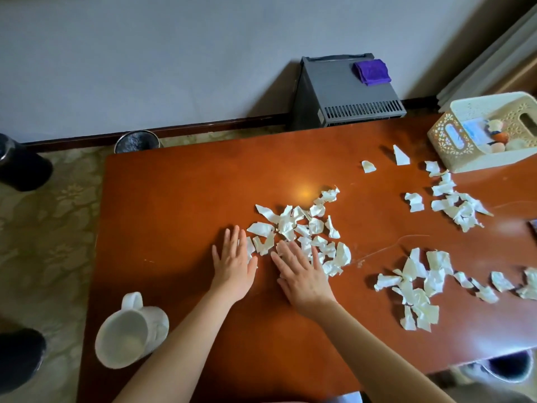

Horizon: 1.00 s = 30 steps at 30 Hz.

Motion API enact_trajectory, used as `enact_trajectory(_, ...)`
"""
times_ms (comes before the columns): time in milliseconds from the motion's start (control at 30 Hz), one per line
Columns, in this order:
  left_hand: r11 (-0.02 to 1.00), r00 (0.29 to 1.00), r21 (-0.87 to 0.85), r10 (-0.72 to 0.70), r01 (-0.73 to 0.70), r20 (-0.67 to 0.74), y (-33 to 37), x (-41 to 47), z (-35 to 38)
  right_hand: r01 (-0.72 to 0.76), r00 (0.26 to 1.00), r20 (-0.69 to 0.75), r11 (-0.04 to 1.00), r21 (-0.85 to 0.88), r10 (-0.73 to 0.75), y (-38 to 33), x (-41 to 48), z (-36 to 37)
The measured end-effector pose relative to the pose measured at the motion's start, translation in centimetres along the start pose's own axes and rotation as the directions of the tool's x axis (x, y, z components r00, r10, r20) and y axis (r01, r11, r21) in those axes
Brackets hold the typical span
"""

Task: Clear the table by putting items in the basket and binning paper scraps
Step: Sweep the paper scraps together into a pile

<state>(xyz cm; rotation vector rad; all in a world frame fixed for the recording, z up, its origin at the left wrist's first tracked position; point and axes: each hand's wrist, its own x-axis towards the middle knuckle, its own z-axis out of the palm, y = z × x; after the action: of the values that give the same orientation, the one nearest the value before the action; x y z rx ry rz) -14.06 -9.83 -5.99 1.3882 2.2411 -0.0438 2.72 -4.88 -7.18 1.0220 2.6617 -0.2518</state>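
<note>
Left hand (234, 266) flat on the table (174, 213), palm down, fingers (232, 237) spread and straight, gripping nothing. Its thumb side touches the nearest scrap. Right hand (302, 274) also flat and splayed, fingers (287, 254) lying over the near edge of the middle heap (302, 225) of scraps. Neither hand has closed on anything.

Scraps are white torn paper, crumpled and curled, and many stand off the wood. They lie in three loose groups: the middle heap at the hands, a second (456, 202) far right near the basket, and a third (415, 289) near right. A few strays lie between them.

Handling, as a judgement:
- The paper is very light and limp, with no stiffness to lift by. Pinching pieces singly would be slow.
- The table top looks polished, so the pieces should slide freely under flat palms.
- Best to rake them together between both hands, then cup the heap from two sides and squeeze lightly.
- The crumples should help pieces cling together. Flat ones may stick to the wood and need a fingernail edge.
- Loose bits could drift or drop on the way to a bin.

Basket (447, 138) sits at the far-right corner, cream with pierced walls, and holds small items too unclear to name. A white jug (130, 333) stands at the near-left corner, rigid, with its handle the obvious hold. A mesh bin (136, 141) is on the floor beyond the far-left corner. A dark tub (508, 367) is on the floor near right, use uncertain.
</note>
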Motion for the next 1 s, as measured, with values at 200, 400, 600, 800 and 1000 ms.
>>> enact_trajectory(200, 0.992, 0.992, 0.034, 0.117, -0.119, 0.050, 4.7, 0.8, 1.7, -0.035, 0.999, 0.015, 0.999, 0.016, 0.034, 5.1, -1.5, 0.3)
enact_trajectory(400, 0.962, 0.959, 0.015, 0.272, -0.274, 0.080, 10.1, 1.4, 1.8, -0.092, 0.982, -0.156, 0.989, 0.115, 0.110, 10.0, -4.5, -0.5)
enact_trajectory(600, 0.968, 0.958, 0.024, 0.250, -0.250, -0.137, 16.0, 1.0, -0.1, -0.271, 0.929, -0.173, 0.919, 0.285, 0.328, 16.9, -6.0, -1.8)
enact_trajectory(800, 0.957, 0.953, 0.002, 0.290, -0.291, -0.082, 25.8, 0.2, 0.9, -0.375, 0.886, -0.167, 0.881, 0.287, 0.432, 26.1, -11.1, -2.1)
enact_trajectory(1000, 0.900, 0.909, 0.128, 0.411, -0.417, 0.071, 34.4, -1.1, 5.1, -0.518, 0.843, -0.031, 0.825, 0.228, 0.537, 34.5, -18.0, -0.1)
